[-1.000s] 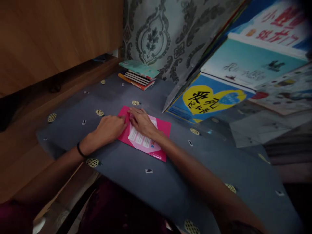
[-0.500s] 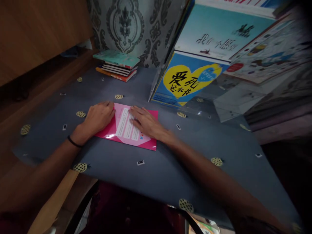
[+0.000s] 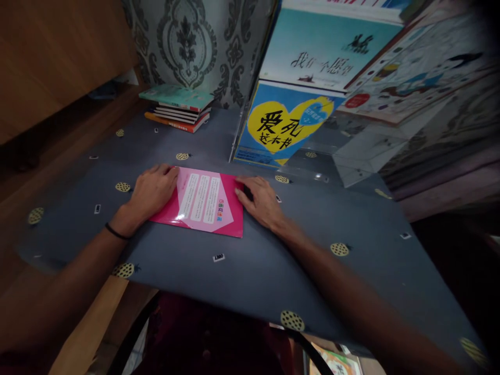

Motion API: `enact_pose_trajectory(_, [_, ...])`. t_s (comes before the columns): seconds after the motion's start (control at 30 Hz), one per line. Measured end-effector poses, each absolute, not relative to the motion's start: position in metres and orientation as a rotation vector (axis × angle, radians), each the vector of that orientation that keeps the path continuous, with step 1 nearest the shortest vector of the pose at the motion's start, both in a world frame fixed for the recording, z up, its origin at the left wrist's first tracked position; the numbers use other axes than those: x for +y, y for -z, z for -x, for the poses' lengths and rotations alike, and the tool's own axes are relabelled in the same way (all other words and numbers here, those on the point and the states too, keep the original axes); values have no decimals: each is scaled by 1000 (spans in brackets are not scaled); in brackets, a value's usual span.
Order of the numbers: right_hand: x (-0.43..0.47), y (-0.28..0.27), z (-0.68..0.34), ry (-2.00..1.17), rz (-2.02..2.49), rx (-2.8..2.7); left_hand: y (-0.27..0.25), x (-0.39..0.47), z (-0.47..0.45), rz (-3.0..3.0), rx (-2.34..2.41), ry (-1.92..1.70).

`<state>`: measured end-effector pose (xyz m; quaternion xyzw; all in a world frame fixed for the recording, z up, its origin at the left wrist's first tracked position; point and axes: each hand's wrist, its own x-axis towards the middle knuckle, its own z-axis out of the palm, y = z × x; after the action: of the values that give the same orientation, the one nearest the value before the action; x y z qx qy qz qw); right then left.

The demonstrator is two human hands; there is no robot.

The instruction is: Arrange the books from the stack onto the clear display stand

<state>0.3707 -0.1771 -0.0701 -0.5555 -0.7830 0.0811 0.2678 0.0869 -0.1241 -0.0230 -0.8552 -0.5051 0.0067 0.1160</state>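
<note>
The pink book (image 3: 205, 203) lies flat, long axis running from the left hand (image 3: 153, 190), its grip hidden, to the right hand (image 3: 262, 202), loosely spread, fingertips at its edge.

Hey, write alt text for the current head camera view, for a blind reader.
A person's left hand and right hand rest at opposite ends of a pink book lying on a gray, pineapple-patterned tablecloth. Behind it are stacked books and a clear rack displaying colorful books.
</note>
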Motion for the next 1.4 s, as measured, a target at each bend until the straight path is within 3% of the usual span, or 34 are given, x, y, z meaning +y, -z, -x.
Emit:
enact_pose_trajectory(1.13, [-169,79,-393,-432,1424,-1771,40,-121,-188,3060,-837,263])
enact_pose_trajectory(1.4, [-168,80,-394,-474,1390,-1756,47,-118,-192,3072,-867,326])
